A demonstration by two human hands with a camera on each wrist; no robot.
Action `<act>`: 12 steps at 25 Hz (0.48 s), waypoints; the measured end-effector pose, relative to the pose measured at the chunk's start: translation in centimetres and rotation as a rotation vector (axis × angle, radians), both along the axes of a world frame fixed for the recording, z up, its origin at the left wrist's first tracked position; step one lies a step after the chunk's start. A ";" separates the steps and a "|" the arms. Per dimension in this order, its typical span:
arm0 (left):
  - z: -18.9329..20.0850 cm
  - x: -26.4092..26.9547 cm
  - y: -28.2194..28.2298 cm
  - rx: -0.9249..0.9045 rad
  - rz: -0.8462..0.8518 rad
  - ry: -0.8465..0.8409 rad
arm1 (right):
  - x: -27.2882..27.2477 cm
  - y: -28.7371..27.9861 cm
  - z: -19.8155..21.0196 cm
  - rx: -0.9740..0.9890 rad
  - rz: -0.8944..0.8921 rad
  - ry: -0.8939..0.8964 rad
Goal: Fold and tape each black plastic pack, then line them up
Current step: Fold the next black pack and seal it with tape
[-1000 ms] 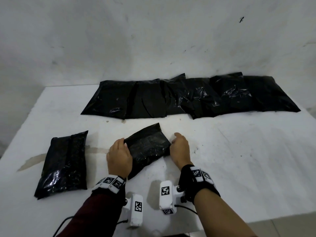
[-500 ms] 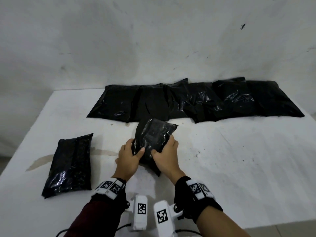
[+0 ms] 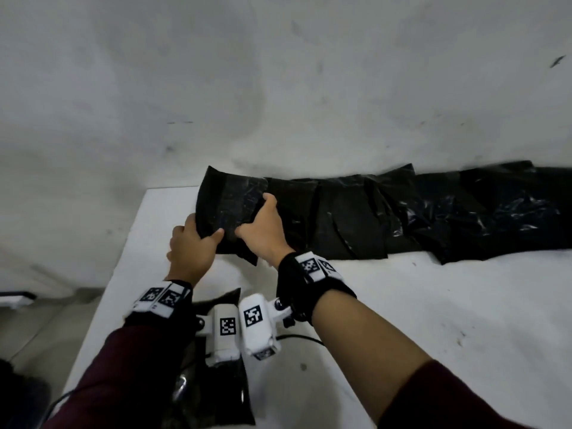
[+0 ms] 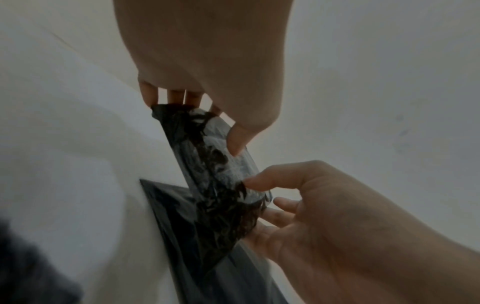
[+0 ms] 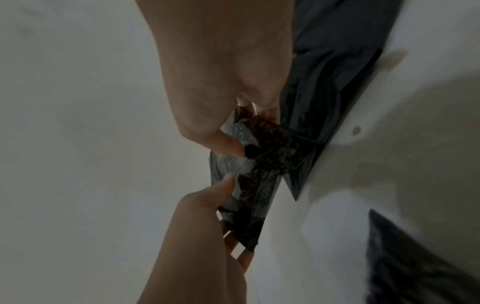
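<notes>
A folded black plastic pack (image 3: pixel 230 209) is held up off the white table (image 3: pixel 418 305) at the left end of a row of black packs (image 3: pixel 402 218) lying along the wall. My left hand (image 3: pixel 190 243) grips its left edge, thumb on top. My right hand (image 3: pixel 263 230) grips its right side. In the left wrist view the pack (image 4: pixel 221 185) hangs between the left hand (image 4: pixel 207 107) and the right hand (image 4: pixel 298 205). The right wrist view shows the same pack (image 5: pixel 257 174) pinched by the right hand's thumb (image 5: pixel 228 144).
Another black pack (image 3: pixel 213 382) lies on the table near the front left edge, under my wrists. The table's left edge (image 3: pixel 123 258) drops off to the floor. A white wall (image 3: pixel 278 88) stands just behind the row.
Both hands lifted the folded pack from the table's front and carried it away to the left end of the back row. The head view has swung left and closer.
</notes>
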State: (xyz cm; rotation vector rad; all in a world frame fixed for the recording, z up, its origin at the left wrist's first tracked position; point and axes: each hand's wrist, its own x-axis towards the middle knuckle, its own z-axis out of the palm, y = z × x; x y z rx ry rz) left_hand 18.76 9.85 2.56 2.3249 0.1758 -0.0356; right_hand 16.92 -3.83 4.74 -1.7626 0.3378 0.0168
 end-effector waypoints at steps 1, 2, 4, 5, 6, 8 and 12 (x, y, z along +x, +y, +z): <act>-0.4 1.3 1.2 0.002 -0.005 0.015 | 1.4 0.9 -0.3 -0.019 0.046 0.030; -0.9 2.7 2.3 0.021 -0.002 0.029 | 2.9 1.9 -0.7 -0.048 0.094 0.060; -1.8 4.9 4.0 0.075 0.029 0.051 | 5.3 3.6 -1.5 -0.119 0.171 0.097; -2.2 5.8 4.7 0.097 0.047 0.063 | 6.4 4.4 -1.8 -0.142 0.198 0.108; -2.5 6.5 5.2 0.112 0.062 0.079 | 7.1 4.9 -2.2 -0.162 0.216 0.115; -3.2 7.8 5.8 0.127 0.073 0.120 | 8.4 5.7 -2.8 -0.192 0.237 0.124; -4.3 8.8 5.7 0.162 0.096 0.204 | 9.5 5.6 -4.0 -0.242 0.296 0.138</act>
